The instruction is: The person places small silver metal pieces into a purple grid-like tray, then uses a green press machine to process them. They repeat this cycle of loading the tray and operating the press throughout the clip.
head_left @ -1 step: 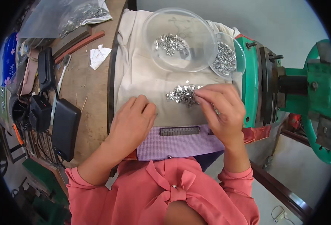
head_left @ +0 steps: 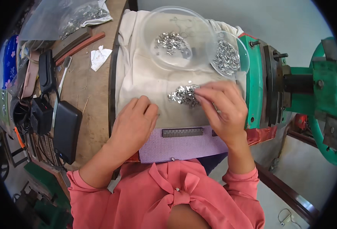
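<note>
A small heap of shiny metal pieces [head_left: 181, 94] lies on a cream cloth [head_left: 138, 76] in front of me. My right hand [head_left: 222, 110] reaches in from the right, its fingertips pinched together on pieces at the heap's right edge. My left hand [head_left: 136, 122] rests palm down on the cloth to the left of the heap, fingers loosely curled and holding nothing. Just below both hands a dark grey toothed strip [head_left: 182, 132] lies on a lilac cloth [head_left: 183, 149].
A large clear bowl [head_left: 153, 23] and a smaller clear bowl [head_left: 244, 51] behind the heap both hold metal pieces. A green machine [head_left: 294, 87] stands close on the right. On the wooden bench at left lie a black power bank [head_left: 66, 129], cables, a plastic bag [head_left: 61, 17] and crumpled paper.
</note>
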The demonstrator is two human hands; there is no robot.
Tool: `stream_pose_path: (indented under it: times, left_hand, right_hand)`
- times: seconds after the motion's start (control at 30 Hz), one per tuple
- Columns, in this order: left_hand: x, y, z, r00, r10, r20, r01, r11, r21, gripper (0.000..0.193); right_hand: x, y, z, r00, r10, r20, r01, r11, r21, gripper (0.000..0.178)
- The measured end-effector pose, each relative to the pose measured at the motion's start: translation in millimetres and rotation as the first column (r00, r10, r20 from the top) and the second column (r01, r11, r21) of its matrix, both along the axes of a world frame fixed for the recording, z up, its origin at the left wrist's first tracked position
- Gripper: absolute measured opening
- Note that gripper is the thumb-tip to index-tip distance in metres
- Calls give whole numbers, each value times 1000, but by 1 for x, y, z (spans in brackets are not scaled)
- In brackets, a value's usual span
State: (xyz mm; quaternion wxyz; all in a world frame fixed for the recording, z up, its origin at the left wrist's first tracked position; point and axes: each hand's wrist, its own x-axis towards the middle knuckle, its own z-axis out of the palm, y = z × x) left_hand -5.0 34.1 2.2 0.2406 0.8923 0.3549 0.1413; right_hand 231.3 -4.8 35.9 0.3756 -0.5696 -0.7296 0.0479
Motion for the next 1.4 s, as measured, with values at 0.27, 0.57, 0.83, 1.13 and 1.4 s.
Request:
stream_pose_path:
  times: [0.27,0.57,0.83,1.13,1.4]
  left_hand:
    - [3,-7,0,989,10,-150,3,996,88,18]
    - [3,-6,7,984,-36,-173,63,986,153,11]
    - [5,-11,9,976,-18,-215,45,992,121,12]
    - [28,36,66,995,8,99,-31,972,235,13]
    - [71,105,54,996,-52,70,4,835,551,7]
  right_hand:
    - [1,2,-3,985,173,17,-169,976,-136,19]
    - [-25,-9,-44,980,131,149,-114,987,-117,17]
    - [-20,-19,-45,980,136,145,-125,989,-80,8]
    - [-14,-26,-44,983,146,107,-136,986,-96,8]
    - [-4,-33,-36,995,78,68,-66,985,-162,10]
